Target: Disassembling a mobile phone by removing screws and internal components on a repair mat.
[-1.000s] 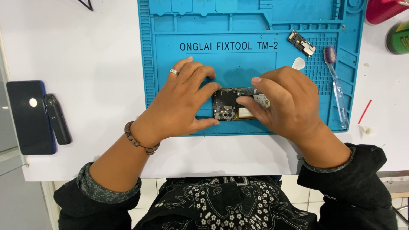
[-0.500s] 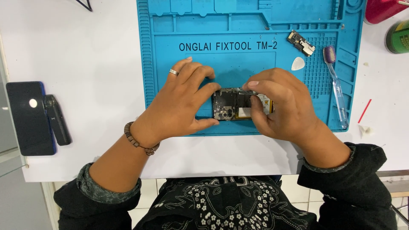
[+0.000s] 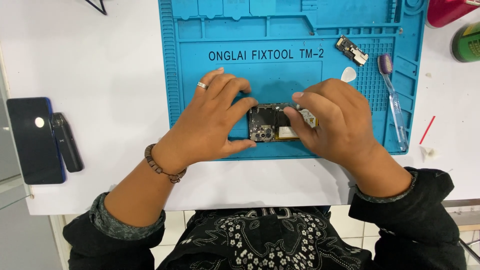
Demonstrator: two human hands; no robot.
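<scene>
An opened phone [image 3: 272, 124] with its back cover off lies on the blue repair mat [image 3: 280, 65], showing its dark board, camera lenses and a pale battery. My left hand [image 3: 210, 122], with a ring and a bead bracelet, grips the phone's left end between thumb and fingers. My right hand [image 3: 335, 125] covers the phone's right part, its fingertips pinching at the top edge near the battery. Most of the phone's right half is hidden under that hand.
On the mat's right side lie a small circuit part [image 3: 352, 50], a white pick [image 3: 348, 75] and a purple-headed toothbrush [image 3: 394, 105]. A dark phone [image 3: 34, 140] and a small black device [image 3: 67, 142] rest on the white table at the left. A red object [image 3: 447, 11] and a green container [image 3: 467, 44] sit at the top right.
My right hand has shifted slightly right and lifted its fingers toward the phone's top edge, uncovering more of the battery. My left hand has stayed in place.
</scene>
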